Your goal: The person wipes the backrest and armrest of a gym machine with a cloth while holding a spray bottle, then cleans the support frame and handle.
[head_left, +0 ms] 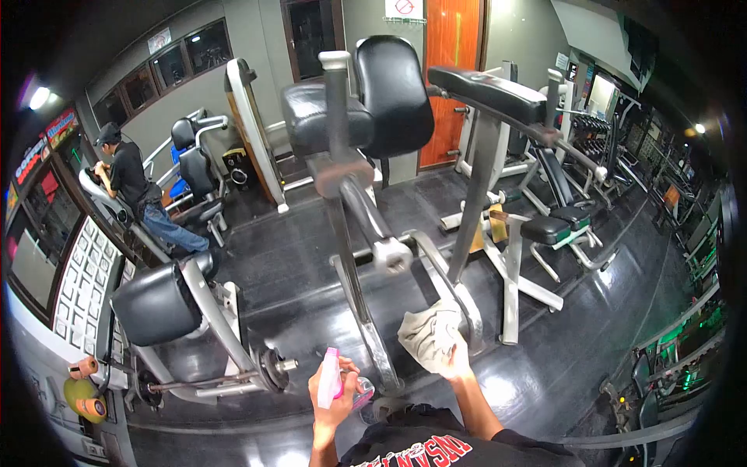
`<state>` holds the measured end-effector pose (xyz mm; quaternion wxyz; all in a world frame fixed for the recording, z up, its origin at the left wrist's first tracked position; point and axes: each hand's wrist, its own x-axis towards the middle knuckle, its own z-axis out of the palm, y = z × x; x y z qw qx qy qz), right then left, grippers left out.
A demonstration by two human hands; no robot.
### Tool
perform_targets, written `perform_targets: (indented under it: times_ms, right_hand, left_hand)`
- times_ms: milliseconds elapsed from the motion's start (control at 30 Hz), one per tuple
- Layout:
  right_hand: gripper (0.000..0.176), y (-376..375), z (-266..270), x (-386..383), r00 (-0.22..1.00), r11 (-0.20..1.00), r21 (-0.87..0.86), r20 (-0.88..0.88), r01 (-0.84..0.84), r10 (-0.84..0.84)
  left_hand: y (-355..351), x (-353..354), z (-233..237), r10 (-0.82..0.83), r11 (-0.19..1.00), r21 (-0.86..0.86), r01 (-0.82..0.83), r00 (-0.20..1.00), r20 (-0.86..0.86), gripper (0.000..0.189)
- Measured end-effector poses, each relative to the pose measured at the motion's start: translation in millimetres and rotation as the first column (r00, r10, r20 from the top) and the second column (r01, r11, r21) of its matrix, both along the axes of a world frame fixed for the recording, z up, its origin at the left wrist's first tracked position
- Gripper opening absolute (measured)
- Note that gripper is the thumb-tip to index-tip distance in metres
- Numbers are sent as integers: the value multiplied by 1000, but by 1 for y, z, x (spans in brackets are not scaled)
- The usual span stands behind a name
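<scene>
My left hand (340,387) is wrapped round a spray bottle (332,373) with a pink and white trigger head; its clear body shows below my fingers. A crumpled beige cloth (428,336) hangs from my right hand (457,359), close to the curved metal foot of the gym machine (467,311) in front of me. That machine has a black padded backrest (395,97), a second black pad (327,117) and a grey metal frame. Its armrest pad (498,92) stands at upper right.
At the left, a person (124,175) in a cap leans over another machine. A padded bench with a barbell (210,383) stands at lower left. Further benches (556,222) and a dumbbell rack (591,136) are on the right. The dark floor (272,249) looks shiny.
</scene>
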<state>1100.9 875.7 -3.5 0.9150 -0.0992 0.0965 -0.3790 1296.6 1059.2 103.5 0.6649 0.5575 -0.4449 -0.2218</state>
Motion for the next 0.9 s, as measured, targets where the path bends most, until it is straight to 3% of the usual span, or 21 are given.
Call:
perform_targets:
  times_ms: [67, 100, 167, 233, 333, 467, 633, 833, 900]
  right_hand:
    - [36, -1, 22, 37, 969, 996, 16, -233, 92, -86]
    - [37, -8, 17, 43, 984, 1000, -17, -179, 3, -6]
    - [35, -8, 30, 78, 934, 982, -141, -315, 127, -166]
    - [35, 0, 70, 108, 948, 976, -192, -281, 97, -150]
    - [37, 1, 93, 139, 883, 969, -221, -426, 110, -197]
    - [33, 1, 100, 162, 868, 922, -324, -372, 211, -329]
    - [25, 1, 115, 179, 844, 778, -584, -277, 232, -460]
    - [29, -4, 125, 214, 758, 762, -586, -353, 278, -548]
    - [30, -4, 132, 232, 704, 730, -573, -338, 373, -625]
  left_hand:
    - [-12, 30, 8, -51, 997, 54, 49, 998, 38, 21]
    - [-19, 45, 10, -48, 998, 44, 46, 998, 38, 21]
    - [-30, 73, 11, -79, 997, 5, 79, 994, 81, 22]
    - [-43, 97, 21, -82, 996, -18, 84, 993, 88, 20]
    - [-66, 120, 37, -54, 989, -140, 45, 996, -65, 20]
    - [-90, 149, 49, -150, 970, -216, 115, 977, -152, 20]
    - [-120, 185, 61, -244, 947, -251, 202, 958, -151, 22]
    - [-154, 235, 95, -315, 898, -312, 309, 949, 33, 18]
    - [-166, 250, 100, -333, 890, -330, 315, 943, 1, 21]
